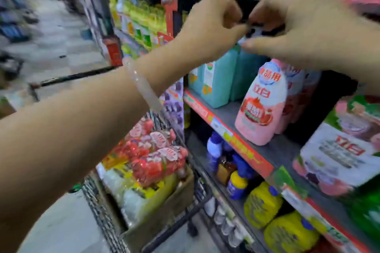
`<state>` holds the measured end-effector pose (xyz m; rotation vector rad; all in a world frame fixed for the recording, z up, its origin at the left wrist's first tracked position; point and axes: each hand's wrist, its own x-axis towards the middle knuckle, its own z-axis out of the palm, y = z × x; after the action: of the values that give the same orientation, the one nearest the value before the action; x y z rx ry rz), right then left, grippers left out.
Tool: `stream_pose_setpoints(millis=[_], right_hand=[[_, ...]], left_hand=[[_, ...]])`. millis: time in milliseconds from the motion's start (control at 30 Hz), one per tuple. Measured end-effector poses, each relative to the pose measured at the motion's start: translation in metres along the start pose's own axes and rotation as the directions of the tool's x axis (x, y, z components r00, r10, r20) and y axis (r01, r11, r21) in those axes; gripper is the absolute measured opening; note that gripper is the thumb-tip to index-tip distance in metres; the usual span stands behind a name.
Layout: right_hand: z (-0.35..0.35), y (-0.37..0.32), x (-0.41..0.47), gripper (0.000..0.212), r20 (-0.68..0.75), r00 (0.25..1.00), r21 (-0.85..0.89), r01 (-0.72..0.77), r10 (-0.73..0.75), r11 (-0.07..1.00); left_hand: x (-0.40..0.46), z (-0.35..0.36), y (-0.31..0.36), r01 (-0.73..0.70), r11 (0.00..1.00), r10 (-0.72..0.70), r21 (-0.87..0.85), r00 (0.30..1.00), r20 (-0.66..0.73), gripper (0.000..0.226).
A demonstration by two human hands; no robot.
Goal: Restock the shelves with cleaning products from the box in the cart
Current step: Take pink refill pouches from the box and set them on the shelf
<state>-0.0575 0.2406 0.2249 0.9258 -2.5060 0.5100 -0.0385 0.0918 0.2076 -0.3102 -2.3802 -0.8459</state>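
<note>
Both hands meet high in the upper centre of the frame. The left hand (pixel 211 26) has fingers curled, thumb and fingertips pinching a small dark object (pixel 254 30) at the top of a teal jug (pixel 216 80); the right hand (pixel 304 28) comes in from the upper right, fingers also curled, pinching the same dark piece from the other side. Blur hides what the piece is: possibly the jug's cap or handle, cannot tell. A pale bangle (pixel 144 86) sits on the left wrist. The teal jug stands on the middle shelf (pixel 226 109), with a second teal jug close behind it. Just to its right, centre-right of frame, stands a pink bottle (pixel 261 104) near the shelf's front edge, more pink bottles behind. Further right, a printed carton (pixel 339 150). On the shelf below, lower right: blue bottles (pixel 213 148) and yellow jugs (pixel 261 205). Lower centre: the cart (pixel 102 211) with a cardboard box (pixel 164 207) inside, still holding red-and-pink packs (pixel 156 156) with yellow and clear stock underneath. Judgement: the step looks like settling or adjusting a teal jug in place on the shelf, not picking from the box. Much stock remains in the box, so the task is far from finished. Next move likely calls for releasing the top of the jug once it stands steady, then reaching down and left to the box for another item.
</note>
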Motion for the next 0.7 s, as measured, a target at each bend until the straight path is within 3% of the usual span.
stream_pose_setpoints(millis=[67, 133, 200, 267, 433, 533, 600, 700], right_hand=[[0.060, -0.010, -0.011, 0.046, 0.235, 0.971, 0.031, -0.038, 0.030, 0.999], [0.130, -0.025, -0.027, 0.043, 0.450, 0.891, 0.110, -0.130, 0.067, 0.985], [0.196, -0.025, -0.039, 0.047, 0.587, 0.803, 0.142, -0.224, 0.100, 0.964], [0.246, -0.031, -0.049, 0.050, 0.650, 0.751, 0.148, -0.273, 0.115, 0.951], [0.338, -0.049, -0.068, 0.055, 0.757, 0.618, 0.185, -0.514, 0.212, 0.838], [0.377, -0.047, -0.077, 0.055, 0.755, 0.535, 0.174, -0.722, 0.381, 0.669], [0.397, -0.044, -0.081, 0.053, 0.761, 0.454, 0.200, -0.844, 0.463, 0.498], [0.418, -0.041, -0.082, 0.053, 0.831, 0.217, 0.226, -0.973, 0.512, 0.045]], left_hand=[[-0.024, 0.005, -0.055, 0.214, 0.966, -0.233, 0.143, 0.964, 0.128, 0.037], [-0.068, 0.001, -0.107, 0.390, 0.882, -0.454, 0.265, 0.853, 0.257, 0.039], [-0.096, 0.002, -0.145, 0.517, 0.804, -0.591, 0.295, 0.750, 0.296, 0.037], [-0.121, 0.006, -0.181, 0.604, 0.733, -0.680, 0.313, 0.656, 0.326, 0.039], [-0.166, 0.036, -0.253, 0.667, 0.629, -0.775, 0.399, 0.498, 0.389, 0.018], [-0.180, 0.064, -0.279, 0.668, 0.610, -0.782, 0.425, 0.425, 0.456, 0.025], [-0.184, 0.080, -0.295, 0.640, 0.610, -0.784, 0.467, 0.401, 0.474, 0.032], [-0.186, 0.099, -0.314, 0.642, 0.568, -0.817, 0.515, 0.366, 0.445, 0.050]])
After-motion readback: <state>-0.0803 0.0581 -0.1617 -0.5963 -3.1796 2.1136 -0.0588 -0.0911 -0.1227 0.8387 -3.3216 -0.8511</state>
